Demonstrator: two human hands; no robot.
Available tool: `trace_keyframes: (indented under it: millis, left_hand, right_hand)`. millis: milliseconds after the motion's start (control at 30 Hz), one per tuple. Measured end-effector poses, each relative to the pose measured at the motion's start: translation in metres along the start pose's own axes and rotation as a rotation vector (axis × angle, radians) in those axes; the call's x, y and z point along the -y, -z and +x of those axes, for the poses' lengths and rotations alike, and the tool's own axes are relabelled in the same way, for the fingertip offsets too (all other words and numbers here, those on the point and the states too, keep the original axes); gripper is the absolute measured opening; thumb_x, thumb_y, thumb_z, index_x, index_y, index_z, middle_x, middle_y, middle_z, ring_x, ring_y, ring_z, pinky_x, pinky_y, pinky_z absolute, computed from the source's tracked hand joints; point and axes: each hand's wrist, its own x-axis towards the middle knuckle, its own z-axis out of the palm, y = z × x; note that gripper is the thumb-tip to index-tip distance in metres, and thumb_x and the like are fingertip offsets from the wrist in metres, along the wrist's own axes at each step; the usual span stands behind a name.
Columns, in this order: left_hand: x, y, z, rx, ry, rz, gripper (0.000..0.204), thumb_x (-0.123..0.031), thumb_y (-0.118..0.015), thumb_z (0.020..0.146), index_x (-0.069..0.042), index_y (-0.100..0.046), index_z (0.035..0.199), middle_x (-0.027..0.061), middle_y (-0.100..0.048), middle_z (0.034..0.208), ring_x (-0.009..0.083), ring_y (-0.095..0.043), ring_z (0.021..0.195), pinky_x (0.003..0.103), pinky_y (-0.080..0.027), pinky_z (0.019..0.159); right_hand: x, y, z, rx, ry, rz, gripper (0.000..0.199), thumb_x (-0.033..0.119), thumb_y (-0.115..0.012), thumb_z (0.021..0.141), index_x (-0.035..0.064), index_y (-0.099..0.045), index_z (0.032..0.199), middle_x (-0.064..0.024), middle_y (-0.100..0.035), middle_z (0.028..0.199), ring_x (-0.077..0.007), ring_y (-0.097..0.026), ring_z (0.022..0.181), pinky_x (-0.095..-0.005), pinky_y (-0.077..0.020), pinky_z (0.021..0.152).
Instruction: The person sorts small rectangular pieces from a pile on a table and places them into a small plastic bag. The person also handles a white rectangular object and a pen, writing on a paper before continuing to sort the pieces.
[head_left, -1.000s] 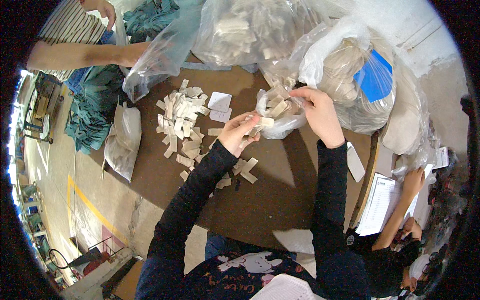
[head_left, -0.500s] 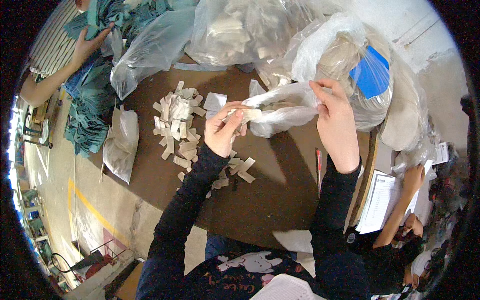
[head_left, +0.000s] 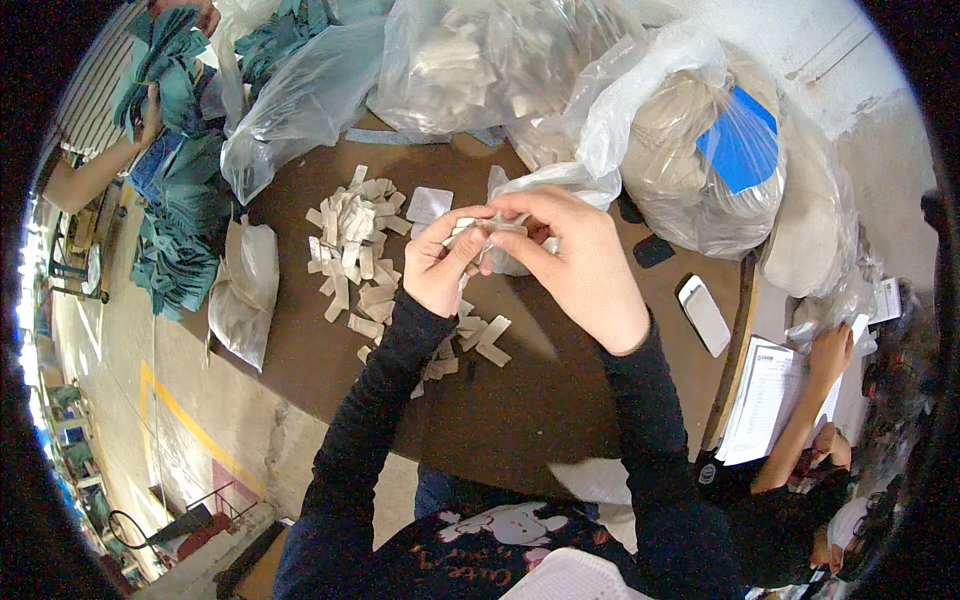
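My left hand [head_left: 436, 268] is closed around a few small beige strips [head_left: 466, 230], held above the table. My right hand [head_left: 592, 268] meets it, its thumb and fingers pinched on the same strips. How many strips lie between the fingers is hidden. Just beyond my fingers rests a clear plastic bag [head_left: 580, 184], partly covered by my right hand. A loose heap of similar beige strips [head_left: 352, 228] lies left of my left hand, with several stray strips [head_left: 488, 338] below my wrists. A pale square piece [head_left: 430, 204] lies by my left fingertips.
Large clear bags of beige pieces [head_left: 480, 70] line the brown table's [head_left: 520, 420] far side. At right are a white phone-like object [head_left: 706, 316] and papers [head_left: 764, 400] beside another person's arm [head_left: 800, 420]. Another hand [head_left: 150, 115] holds teal fabric [head_left: 160, 60] at far left.
My right hand has let go of the plastic bag and moved left to the strips in my left hand. The bag has sagged, and the white phone-like object has come into view.
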Motion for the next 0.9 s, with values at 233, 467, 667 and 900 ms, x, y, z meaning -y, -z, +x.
trace_keyframes:
  millis: [233, 467, 667, 900]
  left_hand:
    - [-0.005, -0.007, 0.003, -0.008, 0.063, -0.083, 0.033, -0.017, -0.056, 0.098, -0.002, -0.05, 0.128, 0.0066, -0.062, 0.097, 0.0116, -0.057, 0.07, 0.023, -0.042, 0.061]
    - [0.0, 0.003, 0.004, 0.04, -0.021, -0.042, 0.022, -0.016, -0.054, 0.1, -0.005, -0.05, 0.118, 0.005, -0.062, 0.094, 0.012, -0.06, 0.072, 0.023, -0.044, 0.062]
    - [0.0, 0.002, 0.004, 0.03, 0.037, -0.162, 0.018, -0.018, -0.054, 0.1, -0.005, -0.05, 0.112, 0.0079, -0.064, 0.095, 0.0137, -0.061, 0.074, 0.025, -0.046, 0.064]
    - [0.004, 0.01, 0.01, -0.154, 0.234, -0.214, 0.021, -0.017, -0.053, 0.1, -0.004, -0.055, 0.116, 0.0165, -0.068, 0.109, 0.0151, -0.062, 0.076, 0.025, -0.048, 0.069]
  right_hand:
    - [-0.012, -0.003, 0.001, -0.098, -0.054, 0.071, 0.016, 0.005, -0.068, 0.082, 0.0007, -0.069, 0.097, -0.0145, -0.068, 0.083, -0.0274, -0.065, 0.071, -0.0348, -0.0498, 0.064]
    - [-0.012, -0.007, 0.0, -0.014, -0.022, -0.025, 0.017, 0.007, -0.068, 0.081, 0.0016, -0.07, 0.098, -0.0132, -0.066, 0.081, -0.0254, -0.063, 0.066, -0.033, -0.0479, 0.06]
    - [-0.009, -0.003, 0.002, -0.092, -0.015, -0.073, 0.012, 0.007, -0.066, 0.083, 0.0015, -0.068, 0.094, -0.0138, -0.064, 0.083, -0.0281, -0.063, 0.072, -0.0352, -0.0479, 0.063]
    - [-0.03, 0.025, 0.012, -0.326, 0.07, -0.275, 0.012, 0.005, -0.064, 0.087, 0.0017, -0.068, 0.098, -0.0122, -0.069, 0.091, -0.0239, -0.067, 0.079, -0.0315, -0.0497, 0.069]
